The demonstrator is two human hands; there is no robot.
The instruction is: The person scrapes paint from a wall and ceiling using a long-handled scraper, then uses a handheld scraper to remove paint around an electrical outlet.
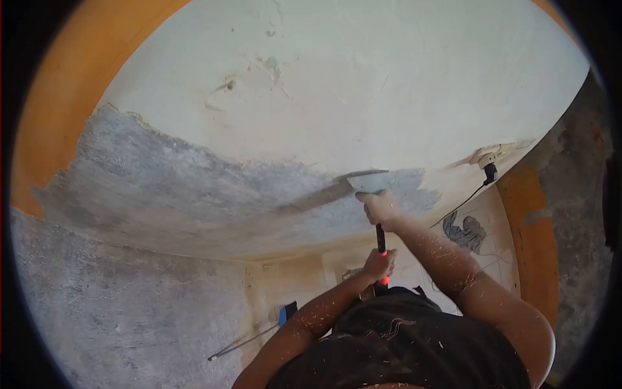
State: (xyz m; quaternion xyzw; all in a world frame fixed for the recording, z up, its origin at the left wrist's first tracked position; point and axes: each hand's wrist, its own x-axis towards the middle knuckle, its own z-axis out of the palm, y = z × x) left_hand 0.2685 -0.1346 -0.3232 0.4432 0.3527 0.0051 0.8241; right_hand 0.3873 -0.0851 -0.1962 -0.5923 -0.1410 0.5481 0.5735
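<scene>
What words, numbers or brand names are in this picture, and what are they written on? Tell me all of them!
There are none that can be read.
Dark shirt: a reddish wavy mark, no letters I can make out.
Scraper: no readable label.
Black plug: too small to tell.
Wall: patches and scuffs, no readable writing.

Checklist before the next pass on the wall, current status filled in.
1. Right hand gripping the tool near its head: ok.
2. Left hand closed on the handle lower down: ok.
3. Head edge flush on the wall: cannot tell.
4. Cord clear of the head: ok, off to its right.
5. Cord's lower run, past the right arm: cannot tell.
6. Gloves on: not ok, both hands bare.
</scene>
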